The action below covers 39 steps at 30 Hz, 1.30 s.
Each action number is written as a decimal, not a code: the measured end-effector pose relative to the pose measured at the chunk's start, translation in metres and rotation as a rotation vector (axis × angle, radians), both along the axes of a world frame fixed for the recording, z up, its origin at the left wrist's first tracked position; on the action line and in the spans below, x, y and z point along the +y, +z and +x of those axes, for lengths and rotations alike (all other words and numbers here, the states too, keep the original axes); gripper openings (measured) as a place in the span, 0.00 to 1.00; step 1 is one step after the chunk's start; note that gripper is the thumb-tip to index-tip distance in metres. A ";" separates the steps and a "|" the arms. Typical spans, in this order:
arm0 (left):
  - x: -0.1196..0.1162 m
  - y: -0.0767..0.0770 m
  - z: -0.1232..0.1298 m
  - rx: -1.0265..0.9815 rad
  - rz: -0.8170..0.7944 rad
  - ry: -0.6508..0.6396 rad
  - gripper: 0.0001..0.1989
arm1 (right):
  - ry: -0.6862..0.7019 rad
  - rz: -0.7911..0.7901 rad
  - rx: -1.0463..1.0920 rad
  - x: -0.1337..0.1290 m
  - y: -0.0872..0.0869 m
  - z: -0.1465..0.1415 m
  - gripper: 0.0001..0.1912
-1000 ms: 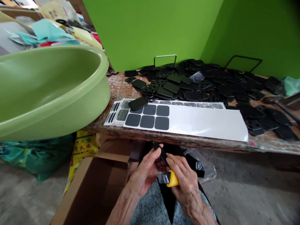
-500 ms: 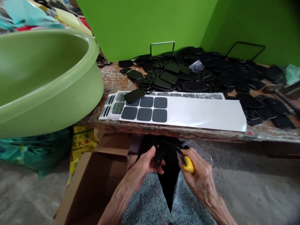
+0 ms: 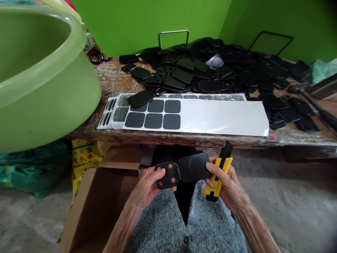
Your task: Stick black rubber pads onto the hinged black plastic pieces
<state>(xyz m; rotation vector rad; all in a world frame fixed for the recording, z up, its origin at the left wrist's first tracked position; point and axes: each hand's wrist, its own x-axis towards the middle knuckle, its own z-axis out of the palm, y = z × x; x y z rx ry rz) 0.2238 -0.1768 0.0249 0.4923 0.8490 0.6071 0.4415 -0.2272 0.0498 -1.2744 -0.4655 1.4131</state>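
Observation:
A black hinged plate (image 3: 194,168) is spread between my two hands above my lap. My left hand (image 3: 147,184) pinches its end with several round holes. The smooth, wider end is gripped by my right hand (image 3: 226,182), which also holds a yellow utility knife (image 3: 217,181) with its dark tip pointing up. Beyond them, on the worn bench (image 3: 110,79), lies a white sticker sheet (image 3: 221,116) with dark rounded squares at its left part. One black plate (image 3: 140,99) rests over that sheet's upper left corner. Behind is a heap of black plates (image 3: 184,75).
A big green basin (image 3: 86,70) stands at the left, with black scissors (image 3: 97,57) beside it. A hammer (image 3: 316,103) lies at the bench's right. Below left are an open cardboard box (image 3: 86,207) and a green bag (image 3: 34,170).
The black plate has come up and is now stretched flat between both hands. The knife has turned upright in my right hand. The view has shifted, so the bench appears higher and further left.

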 end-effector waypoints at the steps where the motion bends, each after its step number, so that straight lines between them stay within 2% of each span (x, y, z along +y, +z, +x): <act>1: 0.000 -0.002 0.000 0.008 -0.007 0.014 0.11 | -0.002 -0.001 0.004 -0.001 -0.001 -0.001 0.12; 5: 0.002 -0.001 -0.002 0.021 -0.011 0.033 0.11 | 0.025 -0.005 0.009 -0.003 -0.007 -0.005 0.12; 9: 0.002 0.007 -0.003 -0.127 0.043 0.086 0.24 | 0.005 -0.013 0.014 -0.004 -0.010 -0.007 0.14; 11: 0.002 0.007 -0.003 -0.228 0.049 0.112 0.27 | -0.002 -0.035 0.022 -0.004 -0.010 -0.009 0.15; 14: 0.002 0.003 -0.002 -0.330 0.074 0.099 0.24 | -0.008 -0.061 0.046 -0.006 -0.009 -0.010 0.15; 19: 0.004 0.003 0.003 -0.359 0.052 0.130 0.13 | -0.044 -0.119 0.106 -0.010 -0.012 -0.019 0.16; 21: 0.003 0.009 0.010 -0.351 0.031 0.183 0.16 | -0.075 -0.142 0.120 -0.012 -0.015 -0.025 0.18; 24: 0.000 0.020 0.022 -0.222 0.086 0.354 0.19 | -0.075 -0.183 0.127 -0.013 -0.022 -0.034 0.20; 26: -0.001 0.026 0.028 -0.110 0.158 0.426 0.17 | 0.013 -0.207 -0.018 -0.012 -0.025 -0.036 0.19; 28: -0.001 0.028 0.029 -0.022 0.223 0.437 0.14 | 0.142 -0.178 -0.348 -0.009 -0.023 -0.032 0.18; 30: 0.001 0.029 0.025 0.105 0.284 0.404 0.13 | 0.277 -0.031 -0.733 -0.004 -0.015 -0.027 0.16; 32: 0.002 0.030 0.021 0.294 0.360 0.345 0.13 | 0.431 0.202 -1.022 0.002 0.000 -0.025 0.14; 34: 0.002 0.032 0.018 0.465 0.452 0.276 0.13 | 0.571 0.410 -1.232 0.009 0.017 -0.028 0.21; 36: 0.002 0.035 0.018 0.566 0.553 0.225 0.12 | 0.669 0.516 -1.405 0.015 0.032 -0.035 0.26; 39: 0.001 0.037 0.020 0.631 0.640 0.174 0.12 | 0.746 0.571 -1.581 0.022 0.047 -0.046 0.27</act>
